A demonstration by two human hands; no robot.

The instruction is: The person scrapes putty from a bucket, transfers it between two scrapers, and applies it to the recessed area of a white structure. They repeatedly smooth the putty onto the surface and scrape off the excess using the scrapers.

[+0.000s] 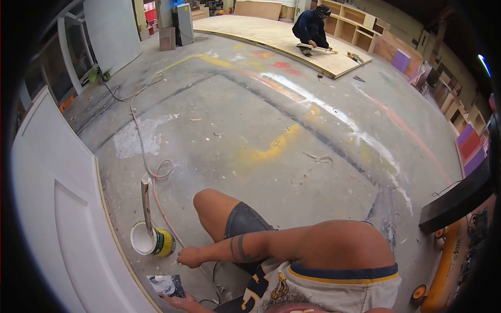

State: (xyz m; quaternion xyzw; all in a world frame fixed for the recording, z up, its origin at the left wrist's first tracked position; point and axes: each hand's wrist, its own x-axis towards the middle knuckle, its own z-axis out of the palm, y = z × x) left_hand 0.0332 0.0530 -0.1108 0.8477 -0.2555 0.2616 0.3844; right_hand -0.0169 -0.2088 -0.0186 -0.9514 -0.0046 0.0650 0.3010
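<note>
From my distant place, I see the open paint can (166,243) on the floor, to the left and slightly ahead of my right hand (190,257), which is nearer to it than my left hand (183,303). The stick (146,206) in it points its long axis away from me; my left holds the smeared board (168,286), but whether my curled right holds something, I cannot tell

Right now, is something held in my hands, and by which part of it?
Your left hand holds a dark flat piece smeared with white, at its lower edge in the view. Whether your right hand holds anything cannot be told.
</note>
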